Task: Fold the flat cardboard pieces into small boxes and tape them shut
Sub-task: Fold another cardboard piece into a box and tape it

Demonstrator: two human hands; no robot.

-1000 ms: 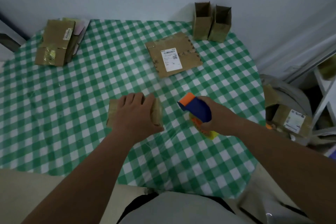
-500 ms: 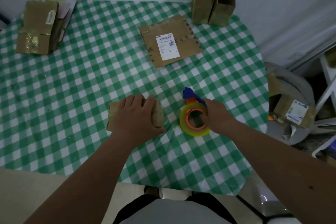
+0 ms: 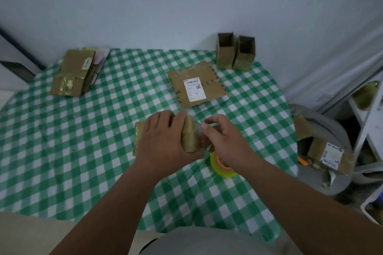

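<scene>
My left hand grips the small box, right hand pinching its 3 o'clock end flap—prob closing step; next: tape roll at 5 o'clock.

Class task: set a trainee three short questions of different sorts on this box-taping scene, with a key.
1. True or false: the tape roll lies on the tablecloth.
2. Which hand grips the small box from above?
3. How many open boxes stand by the wall? A one, B two, C four.

Key: 1 true. 2 the left hand; the right hand works at the box's end. 3 B.
</scene>
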